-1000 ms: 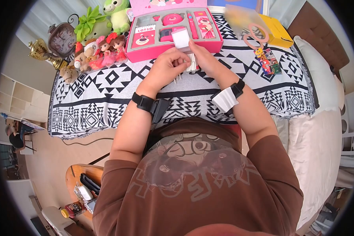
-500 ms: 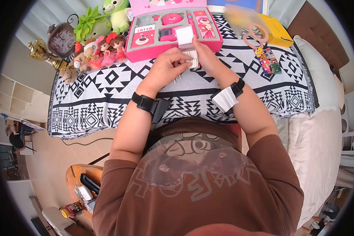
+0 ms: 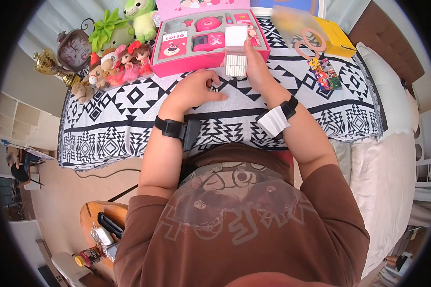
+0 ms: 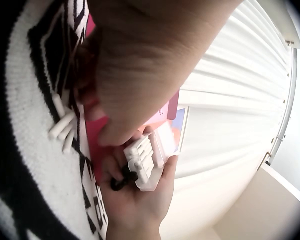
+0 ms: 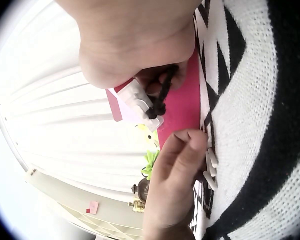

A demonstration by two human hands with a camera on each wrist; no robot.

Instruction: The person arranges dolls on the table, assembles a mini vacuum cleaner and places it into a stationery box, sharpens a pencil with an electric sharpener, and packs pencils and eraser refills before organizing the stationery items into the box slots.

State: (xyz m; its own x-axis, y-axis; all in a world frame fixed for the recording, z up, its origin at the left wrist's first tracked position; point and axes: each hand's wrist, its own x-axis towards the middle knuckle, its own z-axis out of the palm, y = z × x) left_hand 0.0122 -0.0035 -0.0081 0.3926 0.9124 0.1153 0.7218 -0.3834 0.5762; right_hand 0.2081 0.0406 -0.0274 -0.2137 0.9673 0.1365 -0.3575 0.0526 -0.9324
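Observation:
My right hand [image 3: 256, 71] grips a clear flip-lid case [image 3: 236, 75] whose white lid [image 3: 236, 36] is raised. Packed rows of short white sticks [image 4: 144, 155] fill it. In the right wrist view, a black knotted cord [image 5: 162, 95] hangs at the right fingers, beside the case. My left hand [image 3: 190, 91] is apart from the case, low over the cloth, its fingers bent and the thumb separate from them. Several loose white sticks [image 4: 63, 125] lie on the patterned cloth [image 3: 143, 112], right by the left fingertips.
Behind the hands stands an open pink gift box [image 3: 191, 64] with toy items in a grey insert. Plush toys and dolls [image 3: 127, 62], a clock [image 3: 75, 50] and a gold trophy [image 3: 45, 62] stand at left. Pink rings [image 3: 311, 42], a sticker card [image 3: 326, 74] and a yellow box [image 3: 337, 38] are right.
The left hand has drawn back from the case toward the loose sticks, down and left. The right hand has shifted the case slightly, and its rows of sticks now face up in full view.

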